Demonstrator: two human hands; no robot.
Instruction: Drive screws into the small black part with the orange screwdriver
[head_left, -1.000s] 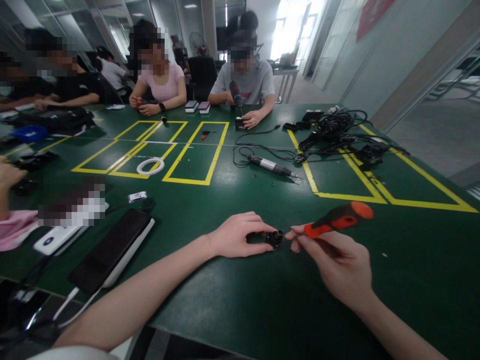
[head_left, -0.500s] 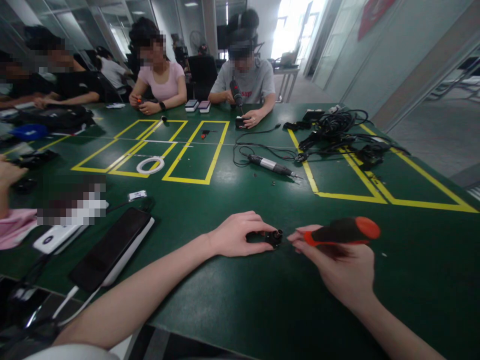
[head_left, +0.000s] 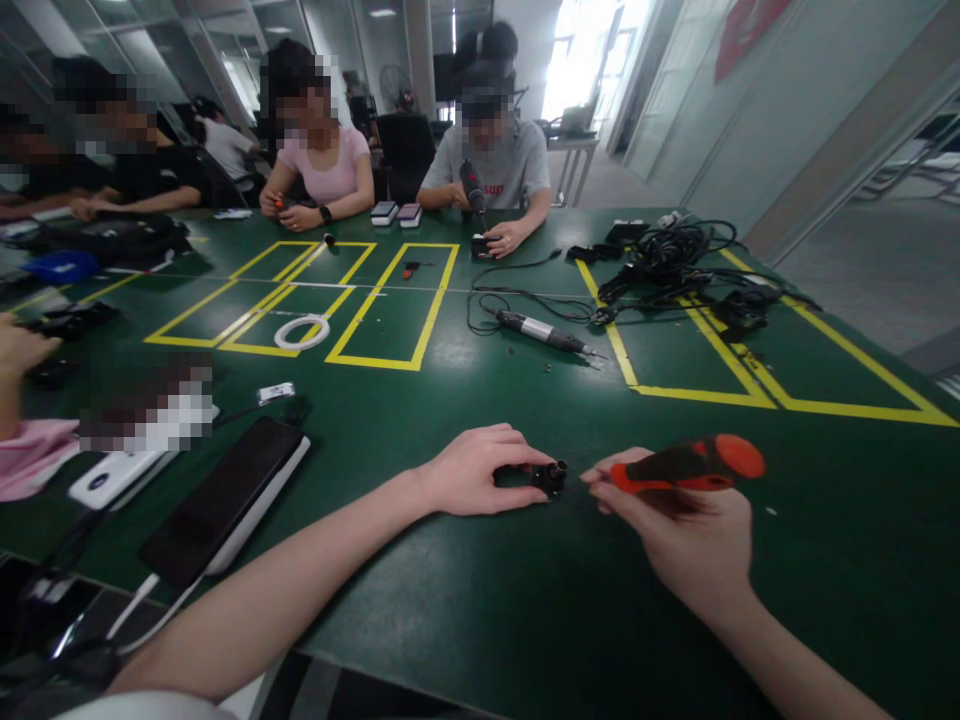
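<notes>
Between the thumb and fingers of my left hand (head_left: 480, 470) is a small black part (head_left: 553, 478) with a short round collar on top, resting on the green table. Just to its right, my right hand (head_left: 682, 530) is closed around a screwdriver (head_left: 682, 465) with an orange and black handle. The handle's end points right and slightly up; its shaft cannot be made out behind my fingers. A small gap lies between the right fingertips and the black part.
An electric screwdriver (head_left: 547, 332) with its cable lies ahead. Tangled black cables (head_left: 667, 260) sit at the back right. A phone (head_left: 225, 500) on a white power bank is at left, beyond it a white tape ring (head_left: 301, 331). A co-worker (head_left: 487, 160) opposite holds a power driver.
My right hand has shifted very slightly right with the screwdriver, widening the gap to the black part. My left hand keeps its grip.
</notes>
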